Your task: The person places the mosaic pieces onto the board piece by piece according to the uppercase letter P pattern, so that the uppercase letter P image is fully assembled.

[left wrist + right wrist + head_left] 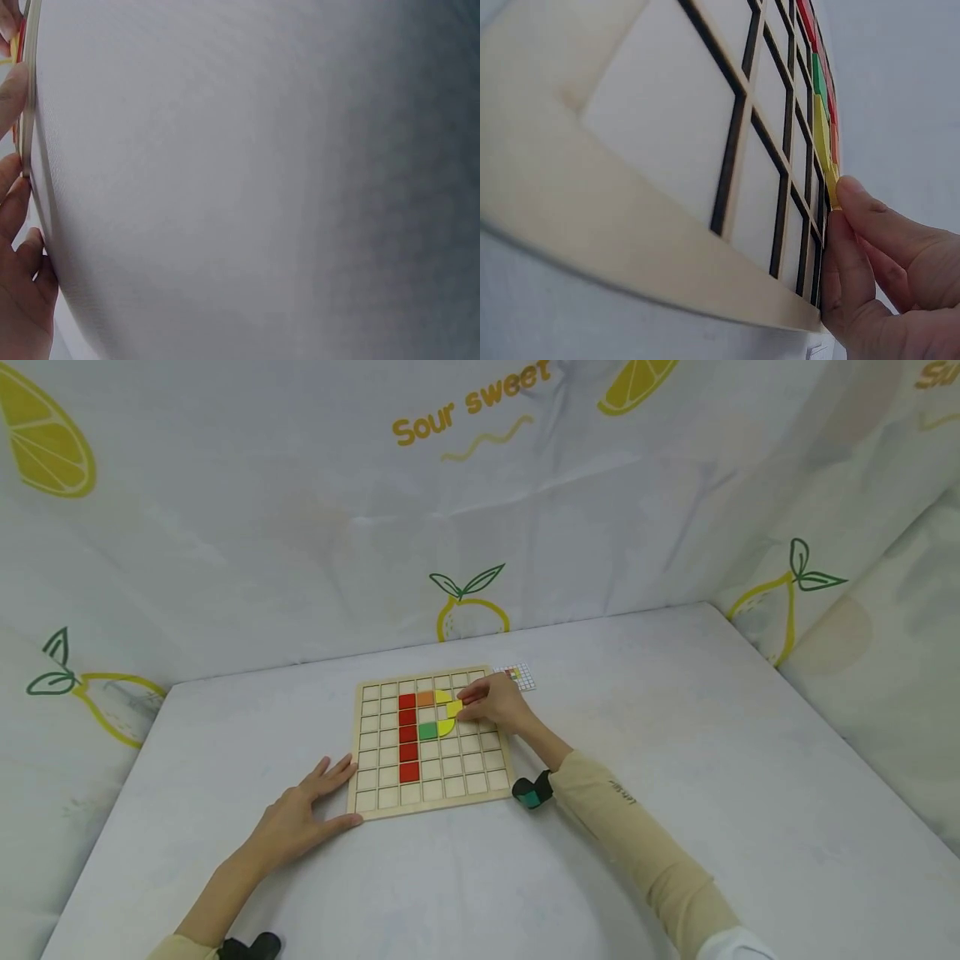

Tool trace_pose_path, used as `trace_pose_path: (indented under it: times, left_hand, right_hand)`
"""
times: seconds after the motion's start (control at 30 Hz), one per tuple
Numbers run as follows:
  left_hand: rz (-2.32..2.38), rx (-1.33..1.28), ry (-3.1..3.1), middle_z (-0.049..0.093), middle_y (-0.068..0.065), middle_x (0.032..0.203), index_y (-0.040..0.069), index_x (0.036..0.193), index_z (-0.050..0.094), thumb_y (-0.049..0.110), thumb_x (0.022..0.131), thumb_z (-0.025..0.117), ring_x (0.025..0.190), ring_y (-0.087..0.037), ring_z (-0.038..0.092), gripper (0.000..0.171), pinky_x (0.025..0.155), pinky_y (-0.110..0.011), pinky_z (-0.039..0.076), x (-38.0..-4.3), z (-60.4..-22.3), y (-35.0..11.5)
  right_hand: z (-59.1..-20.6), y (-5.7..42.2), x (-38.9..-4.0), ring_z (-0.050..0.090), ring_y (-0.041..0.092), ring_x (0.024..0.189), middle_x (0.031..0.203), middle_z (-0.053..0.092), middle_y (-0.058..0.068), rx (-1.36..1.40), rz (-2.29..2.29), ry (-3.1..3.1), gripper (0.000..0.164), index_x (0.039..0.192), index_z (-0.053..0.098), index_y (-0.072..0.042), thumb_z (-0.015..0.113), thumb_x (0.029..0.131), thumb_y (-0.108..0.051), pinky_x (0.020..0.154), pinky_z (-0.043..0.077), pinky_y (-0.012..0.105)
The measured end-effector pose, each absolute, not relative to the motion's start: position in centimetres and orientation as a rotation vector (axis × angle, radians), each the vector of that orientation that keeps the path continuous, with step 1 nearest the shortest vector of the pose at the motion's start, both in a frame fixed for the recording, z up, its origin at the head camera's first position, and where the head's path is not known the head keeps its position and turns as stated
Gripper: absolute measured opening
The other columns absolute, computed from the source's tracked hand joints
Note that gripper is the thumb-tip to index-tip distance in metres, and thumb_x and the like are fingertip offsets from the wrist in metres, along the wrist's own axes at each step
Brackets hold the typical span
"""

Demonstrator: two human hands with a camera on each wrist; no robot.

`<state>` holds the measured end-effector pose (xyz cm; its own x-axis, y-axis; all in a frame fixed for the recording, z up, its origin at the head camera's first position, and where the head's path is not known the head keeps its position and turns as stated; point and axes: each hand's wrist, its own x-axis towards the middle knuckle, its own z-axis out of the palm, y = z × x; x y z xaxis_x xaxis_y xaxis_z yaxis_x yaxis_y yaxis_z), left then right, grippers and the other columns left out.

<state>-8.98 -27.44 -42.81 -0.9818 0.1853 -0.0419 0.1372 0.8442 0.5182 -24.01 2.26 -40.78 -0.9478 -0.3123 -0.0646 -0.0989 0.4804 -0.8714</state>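
Note:
A wooden grid board [431,806] lies on the table. Five red square tiles [408,732] form a column on it, with an orange tile [425,698], a green tile [427,731] and two rounded yellow tiles [446,727] to their right. My right hand [498,702] reaches over the board's right side and pinches a yellow tile [834,189] between thumb and finger, low over the grid beside the rounded ones. At the board's left edge, my left hand [296,818] rests with thumb and fingers spread, fingertips touching the frame.
A small printed card [522,677] with a coloured grid pattern lies by the board's upper right corner, partly behind my right hand. The white table [675,693] meets a lemon-printed cloth [300,527] at the back. Black straps [532,790] circle both wrists.

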Motion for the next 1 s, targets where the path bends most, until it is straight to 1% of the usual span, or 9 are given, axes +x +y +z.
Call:
trace_pose_path:
  times: [0.13,0.37,0.63,0.9,1.0]
  left_hand:
    - [0.820,0.257,2.929,0.038,-0.001,0.150,0.018,0.143,0.047,0.053,0.077,0.074,0.139,-0.038,0.029,0.080,0.087,-0.075,0.035,-8.93,-42.72,-27.49]
    - [0.826,0.262,2.929,0.038,-0.002,0.150,0.017,0.143,0.047,0.052,0.077,0.074,0.139,-0.038,0.029,0.079,0.087,-0.073,0.036,-8.88,-42.72,-27.50]
    - [0.834,0.272,2.927,0.038,-0.005,0.151,0.018,0.143,0.047,0.053,0.077,0.074,0.138,-0.039,0.031,0.080,0.086,-0.072,0.038,-8.84,-42.86,-27.34]
    - [0.824,0.269,2.933,0.037,-0.010,0.151,0.018,0.144,0.046,0.052,0.077,0.074,0.136,-0.042,0.033,0.080,0.085,-0.072,0.039,-8.84,-42.71,-27.27]
    - [0.823,0.269,2.931,0.037,-0.010,0.151,0.018,0.144,0.046,0.052,0.077,0.074,0.136,-0.042,0.032,0.080,0.085,-0.072,0.039,-8.84,-42.74,-27.29]
  right_hand:
    - [-40.77,2.11,-24.12,0.066,0.020,0.080,0.089,0.072,0.013,-0.358,-1.443,2.516,0.024,0.098,0.073,0.004,0.080,0.077,-0.004,0.072,0.053,0.027]
    - [-41.01,1.71,-24.31,0.066,0.020,0.084,0.091,0.073,0.011,-0.394,-1.377,2.579,0.021,0.096,0.075,0.001,0.079,0.078,-0.006,0.075,0.053,0.028]
    - [-41.01,1.96,-24.12,0.067,0.019,0.079,0.085,0.072,0.011,-0.382,-1.403,2.575,0.022,0.096,0.073,0.003,0.080,0.076,-0.005,0.075,0.053,0.028]
    - [-40.98,1.92,-24.06,0.070,0.019,0.074,0.085,0.073,0.012,-0.375,-1.432,2.547,0.021,0.094,0.073,0.003,0.080,0.076,-0.004,0.075,0.055,0.028]
    - [-41.02,1.87,-24.07,0.071,0.019,0.074,0.085,0.073,0.013,-0.368,-1.442,2.538,0.020,0.094,0.073,0.004,0.080,0.076,-0.003,0.077,0.055,0.028]
